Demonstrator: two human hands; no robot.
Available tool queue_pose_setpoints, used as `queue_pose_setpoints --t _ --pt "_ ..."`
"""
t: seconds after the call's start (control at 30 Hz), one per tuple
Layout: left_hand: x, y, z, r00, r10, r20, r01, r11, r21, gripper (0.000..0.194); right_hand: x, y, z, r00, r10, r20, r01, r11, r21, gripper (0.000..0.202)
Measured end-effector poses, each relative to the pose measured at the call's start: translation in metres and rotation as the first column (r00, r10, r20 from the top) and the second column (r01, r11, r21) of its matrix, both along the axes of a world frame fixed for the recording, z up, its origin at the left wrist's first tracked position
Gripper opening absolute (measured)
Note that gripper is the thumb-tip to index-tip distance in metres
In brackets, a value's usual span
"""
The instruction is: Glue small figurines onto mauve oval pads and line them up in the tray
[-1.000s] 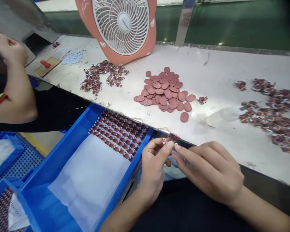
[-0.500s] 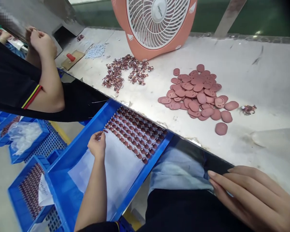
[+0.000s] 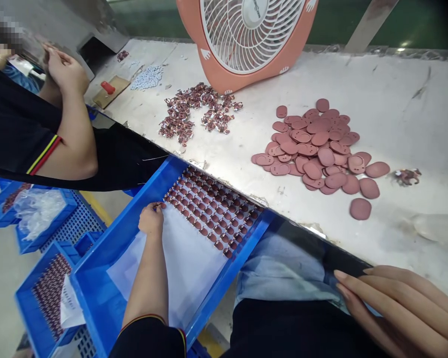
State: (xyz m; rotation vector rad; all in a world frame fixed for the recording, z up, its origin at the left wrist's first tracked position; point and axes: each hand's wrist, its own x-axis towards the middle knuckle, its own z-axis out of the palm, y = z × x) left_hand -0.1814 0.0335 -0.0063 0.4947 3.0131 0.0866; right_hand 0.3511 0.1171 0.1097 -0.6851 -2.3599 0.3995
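My left hand [image 3: 151,219] reaches into a blue tray [image 3: 129,208] and pinches a small brown piece [image 3: 160,204] at the left end of the rows. Rows of reddish-brown oval pieces [image 3: 209,211], each with a small darker part at one end, lie on white sheets [image 3: 188,271] in the tray. Low at the right, my right hand [image 3: 406,308] hovers by the table edge, fingers stretched out and nothing visible in them. Beyond it on the table lies a heap of flat reddish-brown ovals [image 3: 317,144].
An orange fan [image 3: 246,82] stands behind a pile of small brown figures [image 3: 179,117]. One loose figure [image 3: 407,176] lies right of the ovals. A co-worker's arm [image 3: 72,119] is at the left. More blue trays [image 3: 47,293] sit below.
The view has shifted slightly, so the table things appear farther right. My left hand stays at the end of the rows with the small brown piece. My right hand keeps its pose.
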Motion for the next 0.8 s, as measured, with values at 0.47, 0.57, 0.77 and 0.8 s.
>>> queue_pose_setpoints --t 0.47,0.57,0.77,0.8 --pt "-0.009 0.005 -0.014 1.000 -0.017 -0.006 0.017 0.997 -0.071 0.038 0.003 -0.003 -0.004 0.999 -0.036 -0.021 0.035 0.998 -0.045 0.031" --pt "-0.011 0.005 -0.015 1.000 -0.017 0.002 0.017 0.997 -0.073 0.038 0.005 -0.004 -0.003 0.999 -0.042 -0.020 0.041 0.998 -0.041 0.032" --pt "-0.016 0.006 -0.014 1.000 -0.016 0.017 0.017 0.997 -0.069 0.038 0.011 -0.001 0.002 0.997 -0.067 -0.027 0.066 0.998 -0.021 0.035" --pt "-0.017 0.006 -0.013 1.000 -0.018 0.020 0.019 0.998 -0.066 0.038 0.013 -0.001 0.003 0.996 -0.079 -0.029 0.079 0.997 -0.018 0.036"
